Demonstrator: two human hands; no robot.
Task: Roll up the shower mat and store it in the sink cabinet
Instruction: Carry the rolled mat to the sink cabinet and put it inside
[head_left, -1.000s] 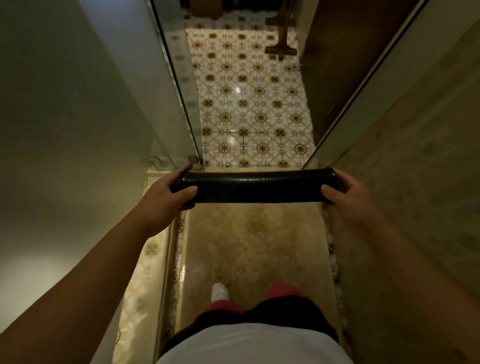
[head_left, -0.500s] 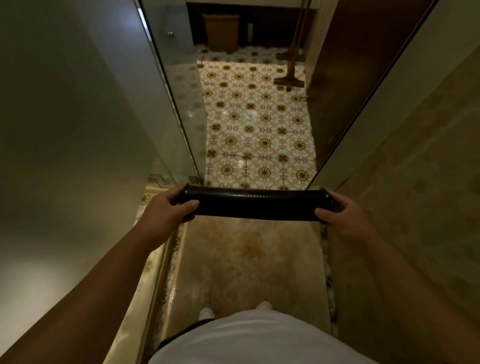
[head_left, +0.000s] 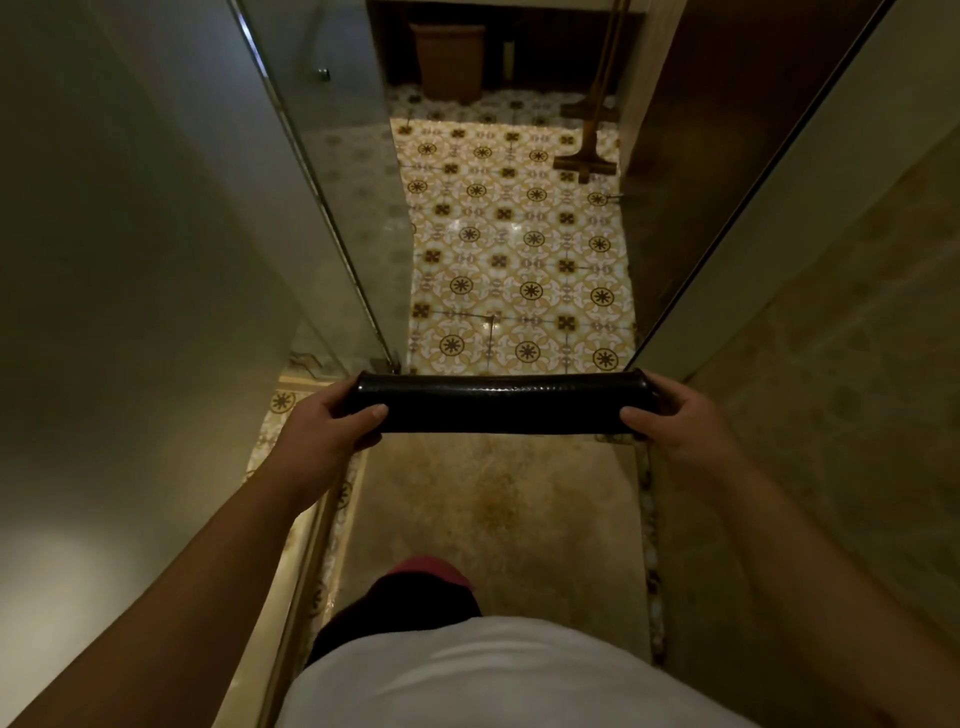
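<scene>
Black, textured rubber shower mat, already rolled into a tight horizontal tube, sits across the centre of the frame, held in the air above the beige shower floor at the threshold to the room beyond.

Grip: left hand wraps the tube's left end, thumb lying along the near side, the other fingers curled over the far side and mostly hidden. Right hand holds the right end the same way, thumb on the near face. Both hands closed around the roll.

Handling, judged: the tube stays straight between the two ends with no visible sag, so the roll seems fairly stiff and light. Rubber under tension probably wants to unroll; holding both ends keeps the loose edge trapped. Surface looks glossy, possibly damp, so slip is a risk with a one-handed hold.

Surroundings: glass shower door runs along the left of centre, its metal edge close to the left hand. Dark wooden panel on the right narrows the exit. Patterned yellow-and-white tiled floor ahead. Brown bin at upper centre; long-handled floor squeegee stands upper right, near the walking path. Sink cabinet not identifiable here.
</scene>
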